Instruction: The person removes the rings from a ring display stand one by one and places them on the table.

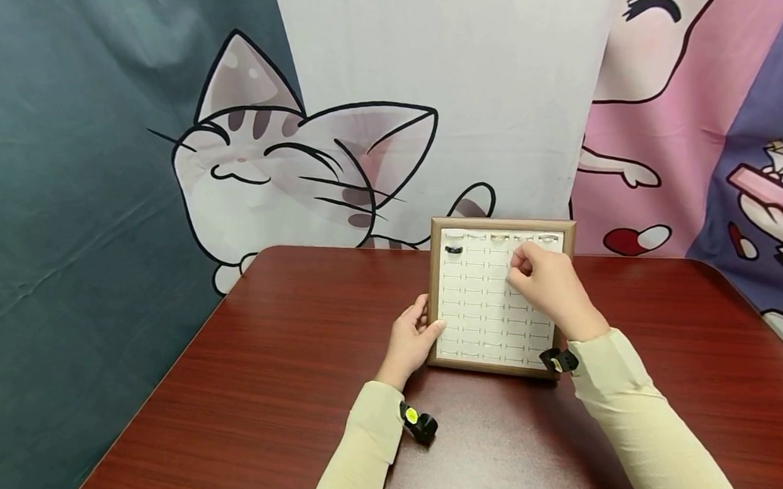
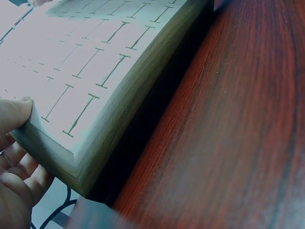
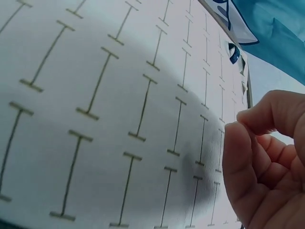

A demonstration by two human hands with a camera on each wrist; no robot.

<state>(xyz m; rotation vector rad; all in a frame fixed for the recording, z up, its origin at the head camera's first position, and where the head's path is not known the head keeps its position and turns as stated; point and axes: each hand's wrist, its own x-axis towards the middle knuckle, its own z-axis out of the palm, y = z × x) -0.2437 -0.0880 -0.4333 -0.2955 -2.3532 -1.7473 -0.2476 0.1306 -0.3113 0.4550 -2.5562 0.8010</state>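
On the dark red desk (image 1: 273, 404), a ring tray (image 1: 438, 302) with a brown frame and a white slotted pad lies just in front of the person, between the 2 hands. The left hand (image 1: 412, 341) grips the tray's left edge near the front corner: its thumb lies on the white pad and its curled fingers are against the frame's side. The right hand (image 1: 547, 283) hovers over the far right part of the pad, with thumb and forefinger pressed together in a pinch. I cannot tell if something is between them. A black ring (image 1: 454, 250) sits in a slot near the far left corner, well apart from both hands.
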